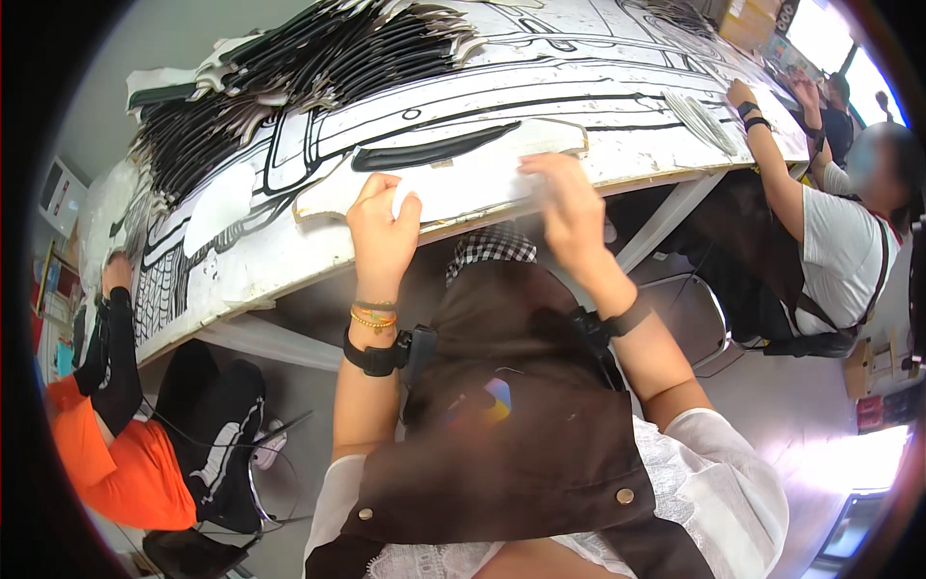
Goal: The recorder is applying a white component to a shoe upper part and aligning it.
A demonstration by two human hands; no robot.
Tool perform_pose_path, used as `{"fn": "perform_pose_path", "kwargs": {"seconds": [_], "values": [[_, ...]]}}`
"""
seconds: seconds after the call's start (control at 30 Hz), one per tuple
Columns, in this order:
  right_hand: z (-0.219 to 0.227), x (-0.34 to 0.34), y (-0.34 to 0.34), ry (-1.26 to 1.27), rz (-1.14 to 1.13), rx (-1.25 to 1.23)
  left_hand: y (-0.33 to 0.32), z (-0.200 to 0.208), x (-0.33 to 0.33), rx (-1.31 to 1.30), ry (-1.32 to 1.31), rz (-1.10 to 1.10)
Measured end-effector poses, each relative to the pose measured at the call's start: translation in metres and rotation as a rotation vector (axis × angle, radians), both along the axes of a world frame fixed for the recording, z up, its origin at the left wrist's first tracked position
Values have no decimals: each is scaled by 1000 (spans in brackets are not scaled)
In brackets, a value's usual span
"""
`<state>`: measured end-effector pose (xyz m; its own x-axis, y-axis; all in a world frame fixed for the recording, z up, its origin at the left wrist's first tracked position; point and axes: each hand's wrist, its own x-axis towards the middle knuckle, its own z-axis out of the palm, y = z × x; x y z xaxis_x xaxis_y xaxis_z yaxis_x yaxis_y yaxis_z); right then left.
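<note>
Evidently, the left hand (381,227) is closed, thumb against curled fingers, on a soft-looking white piece (402,195) whose material, cloth or paper, cannot be made out. The right hand (571,217) is blurred, its fingers bent over the right end of a long white board with curved, wood-coloured edges (333,198); whether those fingers grip anything, I cannot tell. The board lies between and under both hands, along the near side of a white tabletop printed with black line drawings (632,145). Just beyond the left hand's fingertips, a glossy black curved strip (434,151) rests on the board, reaching toward the right hand. Farther beyond the left hand is a large heap of similar black curved strips (338,58).

To handle this well, I would pinch the white piece firmly but without bunching it, and use light, even pressure from the right fingers. Steadying the board matters too, since it sits so near the table's edge, and the strip's glossy face is best spared from fingernails.
</note>
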<state>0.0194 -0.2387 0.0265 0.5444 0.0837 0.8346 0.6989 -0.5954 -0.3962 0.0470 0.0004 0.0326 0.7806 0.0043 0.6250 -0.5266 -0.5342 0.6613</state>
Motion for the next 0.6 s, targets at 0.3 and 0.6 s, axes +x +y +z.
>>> {"fn": "perform_pose_path", "kwargs": {"seconds": [0.3,0.6], "values": [[-20,-6,67,-29,-74,-406,-1,3,9,-3,53,-84],[-21,-4,65,-36,-36,-370,7,3,17,242,20,-64]]}}
